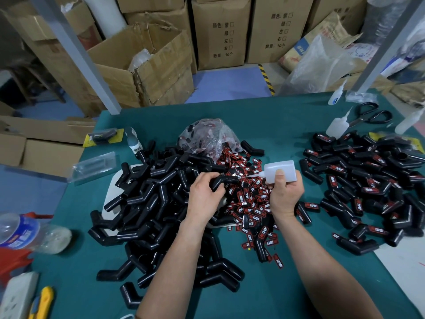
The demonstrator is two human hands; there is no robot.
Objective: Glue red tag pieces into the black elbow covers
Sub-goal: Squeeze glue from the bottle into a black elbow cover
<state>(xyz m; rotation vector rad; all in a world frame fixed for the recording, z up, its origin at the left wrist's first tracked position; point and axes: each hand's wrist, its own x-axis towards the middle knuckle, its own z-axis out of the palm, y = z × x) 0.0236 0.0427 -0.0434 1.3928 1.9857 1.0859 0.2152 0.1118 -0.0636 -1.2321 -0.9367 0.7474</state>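
Note:
My left hand (204, 192) grips a black elbow cover (224, 180) above the middle of the green table. My right hand (286, 192) holds a white glue bottle (279, 172) on its side, its thin nozzle touching the cover's recess. Loose red tag pieces (251, 201) lie heaped under and between my hands. A big pile of plain black elbow covers (156, 192) sits to the left. On the right lies a pile of covers with red tags in them (368, 185).
A clear bag of tags (207, 137) lies behind the heap. Scissors (370, 115) and spare glue bottles (338, 125) sit at the back right. A water bottle (25, 233), a power strip (16, 295) and a yellow knife (42, 300) are at the left. Cardboard boxes (147, 72) stand beyond the table (287, 120).

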